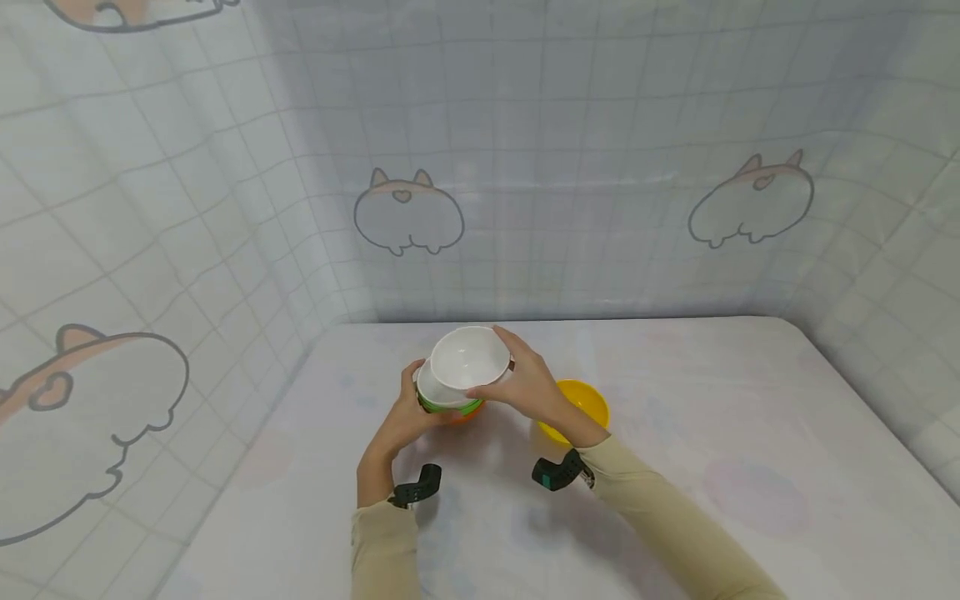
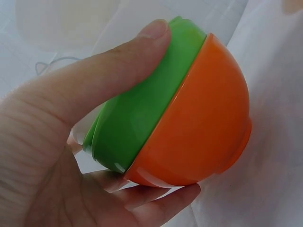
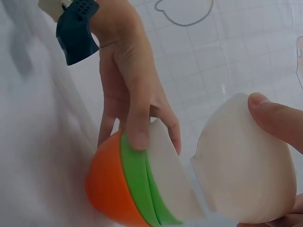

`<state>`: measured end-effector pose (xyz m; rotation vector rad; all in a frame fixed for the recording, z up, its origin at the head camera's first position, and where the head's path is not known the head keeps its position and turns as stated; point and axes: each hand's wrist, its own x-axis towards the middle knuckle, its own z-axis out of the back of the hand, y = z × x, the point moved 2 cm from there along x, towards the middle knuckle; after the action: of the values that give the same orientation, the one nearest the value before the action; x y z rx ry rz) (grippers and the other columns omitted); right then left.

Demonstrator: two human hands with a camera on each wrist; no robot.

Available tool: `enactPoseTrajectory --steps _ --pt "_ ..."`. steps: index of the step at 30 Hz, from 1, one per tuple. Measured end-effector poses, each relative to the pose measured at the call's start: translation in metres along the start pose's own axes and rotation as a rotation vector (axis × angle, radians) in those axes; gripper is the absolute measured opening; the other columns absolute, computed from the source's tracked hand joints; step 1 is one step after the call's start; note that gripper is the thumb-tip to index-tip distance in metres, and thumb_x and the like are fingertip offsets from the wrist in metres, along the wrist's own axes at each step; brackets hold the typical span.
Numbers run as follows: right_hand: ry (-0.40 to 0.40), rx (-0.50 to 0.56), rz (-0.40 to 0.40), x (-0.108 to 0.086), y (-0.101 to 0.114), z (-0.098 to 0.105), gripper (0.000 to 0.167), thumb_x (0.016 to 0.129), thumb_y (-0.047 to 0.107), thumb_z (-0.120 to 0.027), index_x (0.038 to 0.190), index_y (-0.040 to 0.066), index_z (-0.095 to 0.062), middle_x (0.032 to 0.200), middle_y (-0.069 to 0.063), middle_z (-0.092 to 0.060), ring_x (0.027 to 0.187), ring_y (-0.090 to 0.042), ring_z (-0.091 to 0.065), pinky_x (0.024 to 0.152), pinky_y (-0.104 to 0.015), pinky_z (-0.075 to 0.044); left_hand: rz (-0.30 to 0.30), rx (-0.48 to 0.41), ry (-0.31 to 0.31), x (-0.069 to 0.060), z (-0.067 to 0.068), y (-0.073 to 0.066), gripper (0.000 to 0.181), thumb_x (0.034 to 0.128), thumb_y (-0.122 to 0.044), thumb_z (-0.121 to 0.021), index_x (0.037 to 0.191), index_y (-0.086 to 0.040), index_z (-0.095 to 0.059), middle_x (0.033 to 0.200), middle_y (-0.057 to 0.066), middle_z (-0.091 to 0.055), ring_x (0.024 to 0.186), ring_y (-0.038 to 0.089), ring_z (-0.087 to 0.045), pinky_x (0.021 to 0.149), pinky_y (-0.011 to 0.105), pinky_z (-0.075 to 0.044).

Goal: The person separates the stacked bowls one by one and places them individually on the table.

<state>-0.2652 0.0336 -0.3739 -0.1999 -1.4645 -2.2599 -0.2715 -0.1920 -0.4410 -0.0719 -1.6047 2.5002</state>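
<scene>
My left hand (image 1: 408,421) grips a tilted stack of nested bowls. Outermost is an orange bowl (image 2: 203,118); green (image 2: 137,118) shows inside it with two rim lines, and a white bowl (image 3: 168,172) sits innermost. The thumb presses on the green side, while the fingers curl under the orange one. My right hand (image 1: 528,383) holds another white bowl (image 1: 470,358) by its rim and side, tilted, just above and to the right of the stack. In the right wrist view a narrow gap separates this bowl from the stack.
A yellow bowl (image 1: 588,404) stands on the cloth-covered table (image 1: 675,500), partly hidden under my right forearm. White gridded curtains (image 1: 562,208) with animal drawings enclose the table at the back and sides. A dark wrist device (image 1: 562,471) sits on each wrist.
</scene>
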Motion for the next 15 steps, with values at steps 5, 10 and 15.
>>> enactPoseTrajectory --steps 5,10,15 --pt "-0.006 0.008 -0.007 -0.011 0.001 0.016 0.103 0.066 0.033 -0.09 0.148 0.005 -0.035 0.146 -0.011 -0.041 0.12 -0.026 -0.049 0.097 -0.042 -0.045 0.018 0.002 0.01 -0.001 0.0 0.0 0.111 0.0709 -0.028 -0.088 0.15 -0.022 -0.01 0.146 0.012 -0.035 0.13 0.032 -0.039 0.104 0.054 -0.03" --pt "-0.029 -0.037 -0.035 -0.02 0.002 0.032 0.105 0.065 0.033 -0.091 0.148 0.003 -0.035 0.147 -0.011 -0.039 0.121 -0.027 -0.047 0.097 -0.043 -0.045 0.046 -0.032 0.025 -0.004 0.001 -0.009 0.111 0.0722 -0.021 -0.087 0.15 -0.02 -0.009 0.147 0.014 -0.033 0.132 0.035 -0.036 0.106 0.056 -0.027" --pt "-0.03 -0.096 -0.051 -0.03 0.004 0.048 0.105 0.065 0.033 -0.091 0.147 0.001 -0.035 0.147 -0.013 -0.037 0.12 -0.03 -0.047 0.096 -0.044 -0.046 0.06 -0.038 0.033 -0.004 0.001 -0.013 0.111 0.0729 -0.018 -0.086 0.151 -0.018 -0.008 0.147 0.018 -0.034 0.133 0.037 -0.035 0.106 0.058 -0.026"
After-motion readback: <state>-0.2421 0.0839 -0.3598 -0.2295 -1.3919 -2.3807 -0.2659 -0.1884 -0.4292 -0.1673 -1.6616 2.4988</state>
